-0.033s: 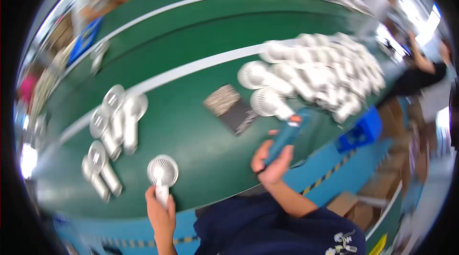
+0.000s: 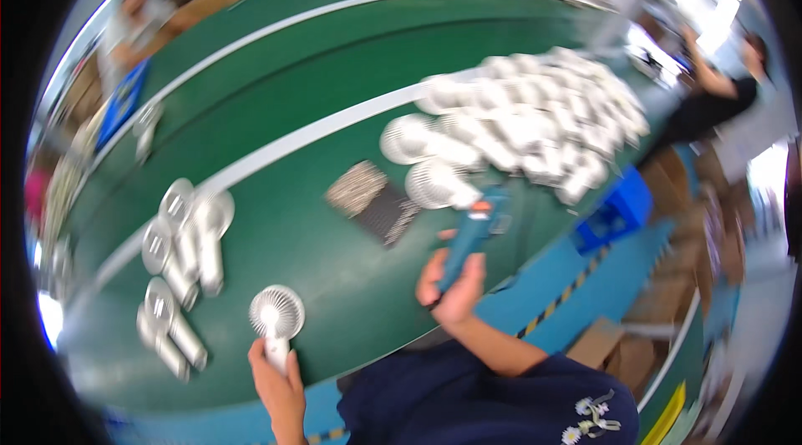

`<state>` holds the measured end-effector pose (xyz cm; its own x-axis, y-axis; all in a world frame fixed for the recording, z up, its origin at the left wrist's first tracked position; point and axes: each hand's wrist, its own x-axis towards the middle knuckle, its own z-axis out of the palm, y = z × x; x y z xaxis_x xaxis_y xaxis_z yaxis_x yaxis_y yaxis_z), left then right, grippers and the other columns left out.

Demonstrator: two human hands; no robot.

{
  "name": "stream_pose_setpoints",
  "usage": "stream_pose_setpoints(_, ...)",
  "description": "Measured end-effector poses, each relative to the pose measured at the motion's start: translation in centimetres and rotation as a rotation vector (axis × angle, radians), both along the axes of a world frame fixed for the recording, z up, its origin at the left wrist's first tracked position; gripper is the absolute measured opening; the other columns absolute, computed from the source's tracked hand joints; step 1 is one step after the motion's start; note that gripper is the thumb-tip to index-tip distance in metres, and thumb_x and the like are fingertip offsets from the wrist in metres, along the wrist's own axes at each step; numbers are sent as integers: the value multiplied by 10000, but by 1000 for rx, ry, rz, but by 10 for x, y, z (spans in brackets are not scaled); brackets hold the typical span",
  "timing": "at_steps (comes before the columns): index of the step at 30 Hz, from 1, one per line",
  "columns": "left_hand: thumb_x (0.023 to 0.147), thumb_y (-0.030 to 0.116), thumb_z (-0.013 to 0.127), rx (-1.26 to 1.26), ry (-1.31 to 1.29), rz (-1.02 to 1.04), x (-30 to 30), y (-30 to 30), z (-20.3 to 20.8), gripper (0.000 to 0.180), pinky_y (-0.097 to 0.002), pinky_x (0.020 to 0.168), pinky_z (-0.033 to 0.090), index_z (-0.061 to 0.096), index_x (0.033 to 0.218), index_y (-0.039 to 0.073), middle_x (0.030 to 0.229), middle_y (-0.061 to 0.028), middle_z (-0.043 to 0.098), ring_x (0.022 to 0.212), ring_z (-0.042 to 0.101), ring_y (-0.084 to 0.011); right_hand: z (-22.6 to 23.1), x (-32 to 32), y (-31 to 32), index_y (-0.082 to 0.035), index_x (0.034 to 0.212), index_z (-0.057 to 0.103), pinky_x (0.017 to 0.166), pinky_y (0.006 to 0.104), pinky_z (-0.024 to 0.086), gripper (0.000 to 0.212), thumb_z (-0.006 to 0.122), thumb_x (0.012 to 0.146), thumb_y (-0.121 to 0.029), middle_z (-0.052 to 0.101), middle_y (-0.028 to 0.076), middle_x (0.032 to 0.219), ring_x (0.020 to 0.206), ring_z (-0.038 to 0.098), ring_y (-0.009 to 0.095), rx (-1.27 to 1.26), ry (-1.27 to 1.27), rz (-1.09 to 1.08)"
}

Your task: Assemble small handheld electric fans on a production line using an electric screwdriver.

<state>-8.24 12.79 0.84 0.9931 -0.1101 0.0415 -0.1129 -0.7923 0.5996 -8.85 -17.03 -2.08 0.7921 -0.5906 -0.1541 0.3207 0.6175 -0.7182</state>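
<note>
My left hand (image 2: 280, 391) is closed round the handle of a white handheld fan (image 2: 277, 311), its round grille facing up above the green work surface. In my right hand (image 2: 455, 286) is a teal electric screwdriver (image 2: 468, 245) with an orange patch near its far end; motion blurs its tip. That end lies by the handle of the closest fan (image 2: 434, 184) in a large pile of white fans (image 2: 526, 115). Between my hands, farther back, sits a dark tray (image 2: 388, 215) partly covered with rows of small pale pieces. Several more fans (image 2: 185, 236) lie to the left.
A pale strip (image 2: 292, 144) runs across the green surface. Beyond its right edge are a blue crate (image 2: 618, 207) and cardboard boxes (image 2: 597, 345). One person (image 2: 718, 94) is at the far right, another (image 2: 129, 32) at the far left near a blue tray (image 2: 124, 107).
The whole view has shifted, so the pile and tray appear farther left and the left-hand fans lower. Both hands keep their holds on the fan and the screwdriver.
</note>
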Motion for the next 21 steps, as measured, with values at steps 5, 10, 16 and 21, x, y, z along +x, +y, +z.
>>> stream_pose_setpoints(5, 963, 172, 526, 98, -271, -118, 72, -33, -29, 470, -460, 1008, 331, 385, 1352, -52, 1272, -231, 474, 1165, 450, -399, -6, -2, 5, -41, 1356, 347, 427, 280, 411, 599, 294, 1013, -529, 498, 61, 755, 463, 462, 129, -13, -79, 109)
stream_pose_setpoints(10, 979, 239, 486, 456, -485, -97, 138, -71, -32, 441, -472, 1017, 278, 420, 1334, -14, 1240, -185, 486, 1208, 401, -349, -10, -10, -3, -19, 1369, 329, 433, 282, 417, 615, 291, 1018, -523, 493, 63, 775, 481, 466, 128, -31, -88, 54)
stream_pose_setpoints(16, 885, 241, 583, 467, -438, 143, 171, -59, -40, 447, -517, 907, 382, 537, 1229, -42, 1119, -250, 555, 1060, 501, -411, -8, 2, 5, -70, 1275, 391, 361, 300, 379, 563, 295, 998, -551, 472, 33, 634, 396, 434, 141, -10, -19, 44)
stream_pose_setpoints(21, 858, 274, 623, 356, -442, 142, 182, -74, -32, 466, -497, 929, 351, 502, 1214, -1, 1173, -202, 485, 1120, 440, -370, 3, -1, -4, -100, 1337, 371, 330, 254, 325, 581, 272, 1004, -565, 455, 13, 697, 404, 389, 112, 17, -47, -30)
